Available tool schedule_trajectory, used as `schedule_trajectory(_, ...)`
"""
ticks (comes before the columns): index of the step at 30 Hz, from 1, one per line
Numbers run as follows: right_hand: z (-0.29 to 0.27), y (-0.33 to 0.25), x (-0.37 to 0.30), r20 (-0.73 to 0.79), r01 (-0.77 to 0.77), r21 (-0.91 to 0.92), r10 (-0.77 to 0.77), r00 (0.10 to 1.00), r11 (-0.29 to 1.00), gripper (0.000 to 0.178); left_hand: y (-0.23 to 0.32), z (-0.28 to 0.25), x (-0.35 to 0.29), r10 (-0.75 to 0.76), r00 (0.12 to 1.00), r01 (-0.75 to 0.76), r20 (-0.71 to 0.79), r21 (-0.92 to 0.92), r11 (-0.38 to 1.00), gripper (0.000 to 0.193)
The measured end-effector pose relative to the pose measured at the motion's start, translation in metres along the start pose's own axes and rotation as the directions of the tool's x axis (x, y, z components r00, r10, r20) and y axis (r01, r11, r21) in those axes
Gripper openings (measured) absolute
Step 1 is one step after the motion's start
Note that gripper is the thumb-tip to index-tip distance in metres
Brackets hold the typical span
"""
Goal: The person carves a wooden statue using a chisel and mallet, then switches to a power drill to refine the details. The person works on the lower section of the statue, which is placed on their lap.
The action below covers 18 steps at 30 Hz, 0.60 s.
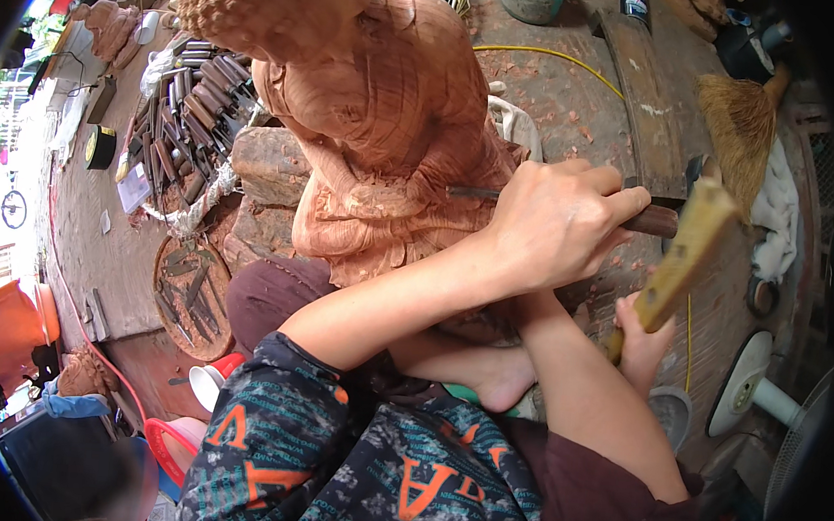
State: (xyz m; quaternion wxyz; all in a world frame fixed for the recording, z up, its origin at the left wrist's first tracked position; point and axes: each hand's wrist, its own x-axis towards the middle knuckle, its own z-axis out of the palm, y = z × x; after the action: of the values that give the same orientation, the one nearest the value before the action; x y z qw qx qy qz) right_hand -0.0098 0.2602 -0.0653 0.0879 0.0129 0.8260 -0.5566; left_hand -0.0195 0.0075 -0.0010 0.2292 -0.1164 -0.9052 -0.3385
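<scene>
The left hand (563, 222) is closed around a slim chisel with a dark blade and brown wooden handle (656, 221). The blade points left across the lap of a reddish-brown wooden carving of a seated figure (379, 96), positioned directly ahead of the person; blade contact cannot be determined. The right hand (643, 346) grips a yellowish wooden mallet (687, 253), its blurred head just beside the chisel's handle end. Numerous wooden-handled tools (192, 113) lie left of the carving.
</scene>
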Motion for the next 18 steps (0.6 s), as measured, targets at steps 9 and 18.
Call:
schedule_trajectory(9,0.012,-0.01,-0.004,0.023,-0.028,0.003,0.027,0.999,1.0,0.055,-0.003,-0.002,-0.003,0.007,1.0,-0.007,-0.003,-0.016,1.0,0.033)
schedule_trajectory(18,0.009,-0.014,-0.005,0.037,0.002,0.109,-0.006,0.999,0.994,0.054,-0.003,-0.007,-0.003,0.033,0.999,-0.035,-0.028,-0.068,0.997,0.034)
